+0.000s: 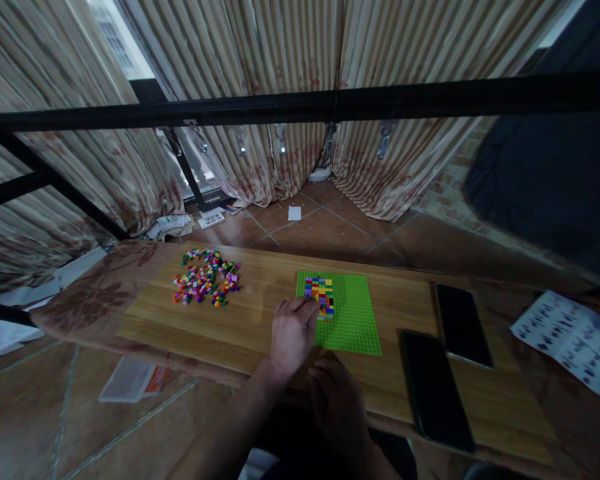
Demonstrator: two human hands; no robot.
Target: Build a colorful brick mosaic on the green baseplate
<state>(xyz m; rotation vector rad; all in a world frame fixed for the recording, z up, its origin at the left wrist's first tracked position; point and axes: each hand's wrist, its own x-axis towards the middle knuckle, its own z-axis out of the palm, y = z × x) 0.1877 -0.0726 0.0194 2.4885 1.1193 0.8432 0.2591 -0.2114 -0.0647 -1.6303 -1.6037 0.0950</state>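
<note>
My left hand (294, 331) reaches over the left edge of a green studded baseplate (354, 313), its fingers closed at a block of coloured toy bricks (322, 293). Whether a small brick sits between those fingertips is hidden. The bricks stand in tight rows of red, yellow, blue, purple and other colours on the plate's left half. Close to the table's front edge, below the plate, my right hand (336, 393) rests with curled fingers in shadow; what they hold, if anything, cannot be made out. A loose pile of small coloured bricks (203, 280) lies to the left on the wooden tabletop (255, 280).
Two dark phone-like slabs (436, 390) lie at the table's right. A printed sheet (573, 340) is beyond the right end. A clear plastic container (127, 380) sits on the floor at left. A black metal bar (300, 107) with hooks crosses before the curtains (280, 53).
</note>
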